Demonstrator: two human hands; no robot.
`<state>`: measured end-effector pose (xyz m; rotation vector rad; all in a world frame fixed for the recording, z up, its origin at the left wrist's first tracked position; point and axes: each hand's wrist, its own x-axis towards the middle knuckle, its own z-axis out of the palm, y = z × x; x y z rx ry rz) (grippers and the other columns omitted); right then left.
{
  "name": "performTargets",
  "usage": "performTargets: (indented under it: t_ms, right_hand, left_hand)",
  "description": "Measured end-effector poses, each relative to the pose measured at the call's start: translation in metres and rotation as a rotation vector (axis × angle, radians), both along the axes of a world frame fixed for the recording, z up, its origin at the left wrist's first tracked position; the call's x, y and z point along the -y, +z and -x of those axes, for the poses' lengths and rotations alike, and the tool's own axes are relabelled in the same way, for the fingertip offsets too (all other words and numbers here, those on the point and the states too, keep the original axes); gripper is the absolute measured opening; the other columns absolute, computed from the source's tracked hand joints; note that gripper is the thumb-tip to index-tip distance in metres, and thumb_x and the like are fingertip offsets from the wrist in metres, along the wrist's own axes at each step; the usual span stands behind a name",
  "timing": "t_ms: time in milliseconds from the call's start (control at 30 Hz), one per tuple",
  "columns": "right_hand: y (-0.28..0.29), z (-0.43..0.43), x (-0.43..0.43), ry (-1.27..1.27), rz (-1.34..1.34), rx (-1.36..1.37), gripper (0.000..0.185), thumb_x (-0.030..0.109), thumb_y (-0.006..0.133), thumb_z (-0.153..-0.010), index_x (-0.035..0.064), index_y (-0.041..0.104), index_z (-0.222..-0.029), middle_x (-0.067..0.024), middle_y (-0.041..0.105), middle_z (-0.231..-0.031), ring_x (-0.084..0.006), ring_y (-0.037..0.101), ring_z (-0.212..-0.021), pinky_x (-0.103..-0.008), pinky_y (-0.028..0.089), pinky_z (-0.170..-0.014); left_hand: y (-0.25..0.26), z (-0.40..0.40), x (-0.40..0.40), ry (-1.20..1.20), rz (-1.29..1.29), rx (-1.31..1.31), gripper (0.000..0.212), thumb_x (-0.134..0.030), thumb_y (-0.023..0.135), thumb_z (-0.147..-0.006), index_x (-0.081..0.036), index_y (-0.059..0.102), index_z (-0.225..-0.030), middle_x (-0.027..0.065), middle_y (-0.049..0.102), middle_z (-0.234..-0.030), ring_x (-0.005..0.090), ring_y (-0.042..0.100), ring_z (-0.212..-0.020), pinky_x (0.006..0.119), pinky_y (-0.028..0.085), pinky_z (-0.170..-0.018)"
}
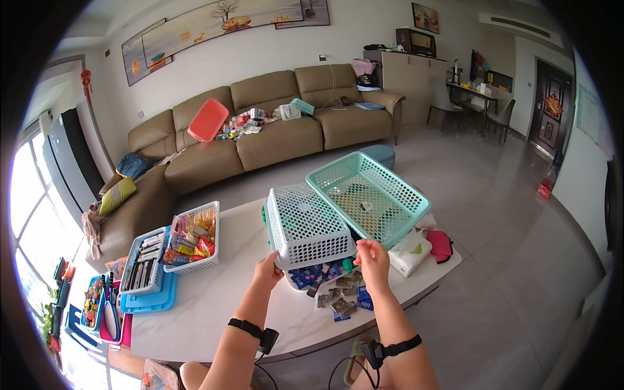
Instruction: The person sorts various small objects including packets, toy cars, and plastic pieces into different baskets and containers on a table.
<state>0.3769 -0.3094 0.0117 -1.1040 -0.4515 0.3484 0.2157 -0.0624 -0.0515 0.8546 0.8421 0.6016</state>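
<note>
My left hand (268, 269) grips the near left corner of a white perforated plastic basket (312, 229), which is upside down over other containers. At its near right corner is my right hand (373, 258), fingers curled; whether they grip the rim cannot be told. A mint green perforated basket (390, 229) rests tilted, open side up, just behind and right of the white one. Under the white basket, blue packets (304, 277) show in a light container. Small clear packets with dark contents (340, 306) and blue packets lie loose on the marble-patterned table (224, 312) nearby.
At the table's left stand a white basket of snacks (216, 243) and a basket of dark-edged cases (141, 291) on a blue lid (168, 297). A tissue pack (409, 253) and a pink-red fabric item (438, 245) lie right. A brown sofa (287, 141) holds a red bin (209, 119).
</note>
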Motion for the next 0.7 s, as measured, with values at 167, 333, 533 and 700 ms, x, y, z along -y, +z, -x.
performTargets:
  t_ms: [167, 333, 533, 700]
  right_hand:
    - [0.012, -0.024, 0.02, -0.298, -0.131, -0.232, 0.013, 0.015, 0.06, -0.089, 0.0087, 0.049, -0.092, 0.003, 0.044, -0.071, -0.0057, 0.041, -0.058, -0.0251, 0.04, -0.052]
    - [-0.002, -0.043, 0.016, -0.604, -0.125, -0.192, 0.022, 0.018, 0.066, -0.087, 0.0087, 0.049, -0.097, 0.0032, 0.045, -0.074, -0.007, 0.042, -0.059, -0.0249, 0.038, -0.051]
    - [-0.004, -0.059, 0.023, -0.222, 0.087, -0.375, 0.018, 0.022, 0.068, -0.085, 0.0079, 0.056, -0.084, 0.0005, 0.054, -0.074, -0.0097, 0.05, -0.061, -0.0263, 0.046, -0.057]
    - [-0.006, -0.076, 0.018, -0.332, -0.186, -0.236, 0.013, 0.018, 0.064, -0.085, 0.0066, 0.058, -0.088, -0.002, 0.059, -0.082, -0.0098, 0.052, -0.062, -0.0245, 0.046, -0.056]
  left_hand:
    - [0.009, -0.023, 0.022, 0.036, 0.049, 0.106, 0.041, -0.04, 0.049, -0.099, -0.004, 0.052, -0.12, 0.0115, 0.063, -0.095, 0.0238, 0.06, -0.073, 0.037, 0.045, -0.057]
    - [-0.001, -0.027, 0.008, 0.085, 0.077, 0.169, 0.048, -0.043, 0.048, -0.099, -0.005, 0.048, -0.128, 0.014, 0.058, -0.118, 0.0313, 0.061, -0.099, 0.047, 0.051, -0.073]
    - [0.008, -0.029, 0.019, 0.101, 0.098, 0.24, 0.049, -0.042, 0.046, -0.1, -0.006, 0.045, -0.134, 0.0133, 0.057, -0.123, 0.0324, 0.06, -0.106, 0.052, 0.051, -0.082]
    - [0.013, -0.033, 0.022, 0.141, 0.144, 0.384, 0.046, -0.04, 0.041, -0.102, -0.009, 0.043, -0.137, 0.0118, 0.054, -0.128, 0.0323, 0.057, -0.114, 0.054, 0.049, -0.089]
